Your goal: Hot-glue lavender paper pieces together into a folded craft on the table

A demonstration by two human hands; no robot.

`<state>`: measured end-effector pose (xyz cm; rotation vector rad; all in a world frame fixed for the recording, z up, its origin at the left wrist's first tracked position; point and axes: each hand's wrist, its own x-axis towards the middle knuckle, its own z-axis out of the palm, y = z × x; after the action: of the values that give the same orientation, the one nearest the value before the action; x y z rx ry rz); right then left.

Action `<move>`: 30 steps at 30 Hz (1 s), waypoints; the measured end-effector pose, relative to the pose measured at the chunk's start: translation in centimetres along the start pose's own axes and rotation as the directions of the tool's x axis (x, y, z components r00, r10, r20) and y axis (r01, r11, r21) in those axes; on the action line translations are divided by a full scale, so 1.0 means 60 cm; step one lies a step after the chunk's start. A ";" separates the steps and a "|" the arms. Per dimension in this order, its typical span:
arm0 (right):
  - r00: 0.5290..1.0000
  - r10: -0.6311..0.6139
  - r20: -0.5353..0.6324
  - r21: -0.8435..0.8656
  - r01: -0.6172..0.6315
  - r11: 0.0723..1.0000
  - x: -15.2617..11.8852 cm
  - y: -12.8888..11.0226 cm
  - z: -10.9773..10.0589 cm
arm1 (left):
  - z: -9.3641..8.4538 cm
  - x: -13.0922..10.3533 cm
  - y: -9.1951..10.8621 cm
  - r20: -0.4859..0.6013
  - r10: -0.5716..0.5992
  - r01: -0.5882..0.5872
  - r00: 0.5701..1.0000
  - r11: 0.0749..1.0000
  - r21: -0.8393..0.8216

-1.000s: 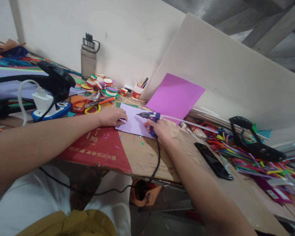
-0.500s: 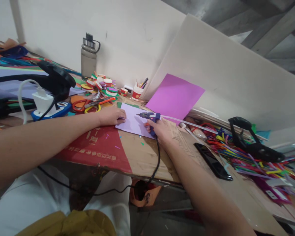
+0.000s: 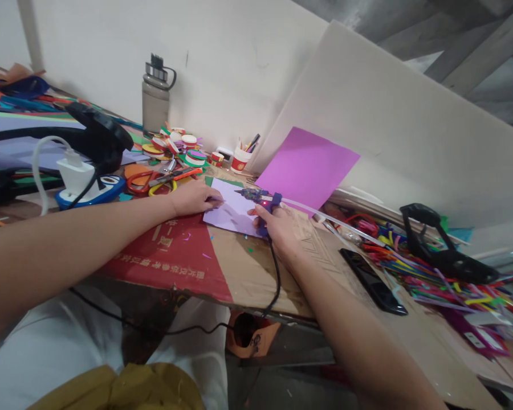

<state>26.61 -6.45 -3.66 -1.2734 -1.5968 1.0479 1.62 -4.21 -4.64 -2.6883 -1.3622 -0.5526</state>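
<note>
Glue gun [image 3: 265,199]: held above the lilac sheet [image 3: 235,219], nozzle aimed between nine and ten o'clock, clock read from the worker's seat; a red light glows on its side.

Right hand [image 3: 279,225]: the grip is wrapped around the gun's handle, index finger near the trigger, the barrel sitting just past the fist at eleven o'clock.

Left hand [image 3: 195,197]: between nine and ten o'clock from the right, fingertips at the sheet's near-left side; whether they pinch a paper piece, I cannot tell from where I stand.

Nozzle gap: tip close to the left fingertips; contact with paper cannot be confirmed.

Good practice: a steady wrist, a light, even squeeze and a thin bead would serve paper best, with the left fingers kept well off the hot tip.

Glue stick [image 3: 331,218]: trails from the gun's rear toward four o'clock, best left free of snags.

Cord [image 3: 279,272]: drops at six o'clock over the tabletop [image 3: 235,265] edge; slack would spare the aim.
</note>
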 end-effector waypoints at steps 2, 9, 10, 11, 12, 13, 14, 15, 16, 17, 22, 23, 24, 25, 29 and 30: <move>1.000 -0.014 0.016 0.018 0.014 1.000 -0.002 0.002 0.005 | -0.002 0.001 -0.001 -0.010 -0.039 0.038 0.999 0.998 -0.054; 0.998 -0.055 0.042 -0.070 0.058 0.996 -0.007 0.002 0.009 | -0.002 0.008 -0.011 -0.034 -0.260 0.241 0.965 0.932 -0.271; 0.997 -0.059 0.044 -0.085 0.063 0.994 -0.009 0.000 0.010 | 0.000 0.009 -0.013 -0.030 -0.287 0.265 0.957 0.915 -0.304; 0.997 -0.065 0.046 -0.103 0.069 0.992 -0.011 -0.002 0.011 | 0.001 0.009 -0.014 -0.024 -0.306 0.280 0.952 0.899 -0.336; 0.996 -0.071 0.051 -0.125 0.077 0.989 -0.013 -0.004 0.013 | 0.003 0.010 -0.016 -0.022 -0.314 0.285 0.949 0.887 -0.364; 0.995 -0.081 0.059 -0.149 0.089 0.985 -0.015 -0.005 0.014 | 0.004 0.010 -0.018 -0.028 -0.311 0.277 0.950 0.880 -0.387; 0.993 -0.093 0.071 -0.177 0.104 0.979 -0.017 -0.007 0.015 | 0.006 0.010 -0.019 -0.039 -0.302 0.261 0.953 0.878 -0.402; 0.991 -0.108 0.084 -0.206 0.123 0.971 -0.018 -0.008 0.016 | 0.008 0.010 -0.021 -0.053 -0.289 0.243 0.956 0.879 -0.410; 0.987 -0.127 0.096 -0.236 0.146 0.961 -0.019 -0.008 0.017 | 0.009 0.010 -0.022 -0.066 -0.278 0.227 0.958 0.881 -0.414; 0.983 -0.149 0.110 -0.267 0.174 0.948 -0.020 -0.008 0.017 | 0.010 0.010 -0.023 -0.072 -0.272 0.219 0.960 0.883 -0.415; 0.967 -0.231 0.109 -0.398 0.256 0.881 -0.017 0.001 0.019 | 0.009 0.010 -0.021 -0.046 -0.286 0.241 0.957 0.875 -0.420; 0.968 -0.231 0.098 -0.405 0.251 0.879 -0.016 0.002 0.019 | 0.008 0.010 -0.020 -0.044 -0.286 0.242 0.957 0.874 -0.420; 0.970 -0.226 0.087 -0.402 0.242 0.883 -0.016 0.002 0.019 | 0.006 0.009 -0.019 -0.042 -0.287 0.243 0.957 0.874 -0.421; 0.973 -0.218 0.076 -0.393 0.230 0.891 -0.016 0.002 0.018 | 0.005 0.009 -0.017 -0.039 -0.289 0.246 0.957 0.872 -0.423; 0.980 -0.197 0.036 -0.344 0.197 0.918 -0.019 -0.004 0.017 | 0.002 0.009 -0.014 -0.004 -0.320 0.286 0.947 0.850 -0.442; 0.979 -0.203 0.029 -0.340 0.200 0.919 -0.020 -0.006 0.016 | 0.002 0.009 -0.014 0.004 -0.331 0.299 0.943 0.846 -0.442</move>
<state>25.79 -7.80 -3.74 -1.2965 -1.9180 0.6547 1.29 -3.28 -4.61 -2.7305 -1.8725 -1.1007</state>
